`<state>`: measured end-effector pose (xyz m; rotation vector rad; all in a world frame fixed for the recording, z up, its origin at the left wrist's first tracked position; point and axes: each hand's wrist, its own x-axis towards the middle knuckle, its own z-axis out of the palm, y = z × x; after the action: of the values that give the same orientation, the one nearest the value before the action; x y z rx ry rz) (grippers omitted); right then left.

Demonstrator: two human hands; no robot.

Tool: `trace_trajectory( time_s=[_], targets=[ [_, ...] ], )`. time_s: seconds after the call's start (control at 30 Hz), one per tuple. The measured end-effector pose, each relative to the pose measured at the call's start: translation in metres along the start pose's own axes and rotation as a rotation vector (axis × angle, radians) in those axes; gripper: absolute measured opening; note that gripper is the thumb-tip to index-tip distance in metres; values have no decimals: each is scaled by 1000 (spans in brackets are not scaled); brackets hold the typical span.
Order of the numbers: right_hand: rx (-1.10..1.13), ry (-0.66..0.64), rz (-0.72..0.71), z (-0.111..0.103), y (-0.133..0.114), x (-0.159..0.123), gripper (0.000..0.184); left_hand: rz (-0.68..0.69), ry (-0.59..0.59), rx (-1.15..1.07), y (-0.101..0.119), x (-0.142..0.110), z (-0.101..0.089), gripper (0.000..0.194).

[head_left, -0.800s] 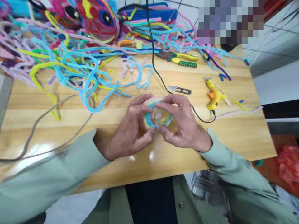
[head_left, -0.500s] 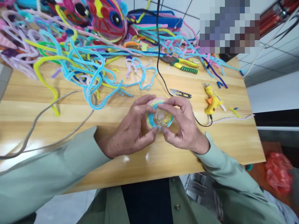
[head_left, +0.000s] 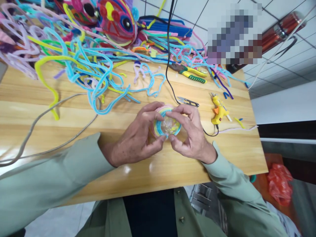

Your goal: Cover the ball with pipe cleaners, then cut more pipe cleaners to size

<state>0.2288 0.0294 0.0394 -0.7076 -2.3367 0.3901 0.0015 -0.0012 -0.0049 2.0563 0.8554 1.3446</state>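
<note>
Both my hands hold a small round clear cup wrapped in coiled pastel pipe cleaners (head_left: 167,125), just above the wooden table (head_left: 237,148). My left hand (head_left: 137,138) curls round its left side, thumb under and fingers over the top. My right hand (head_left: 191,133) grips its right side the same way. The cup's open mouth faces me, with blue, yellow and pink bands round its rim.
A tangle of blue, yellow and pink pipe cleaners (head_left: 93,72) covers the far left of the table, with colourful fish-like figures (head_left: 118,19) behind. Thread snips (head_left: 189,102), a yellow glue gun (head_left: 217,111) with black cord, and green-yellow pliers (head_left: 192,72) lie to the right.
My hands keep the same grip on the wrapped cup. The view has shifted slightly, so the table appears lower and further left.
</note>
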Motion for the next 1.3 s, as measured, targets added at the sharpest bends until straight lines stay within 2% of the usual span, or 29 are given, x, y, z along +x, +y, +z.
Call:
trace_trajectory(
  time_s=[1.3],
  targets=[
    [-4, -18, 12, -1, 4, -2, 66, 1, -39, 29, -2, 2, -5, 59]
  ],
)
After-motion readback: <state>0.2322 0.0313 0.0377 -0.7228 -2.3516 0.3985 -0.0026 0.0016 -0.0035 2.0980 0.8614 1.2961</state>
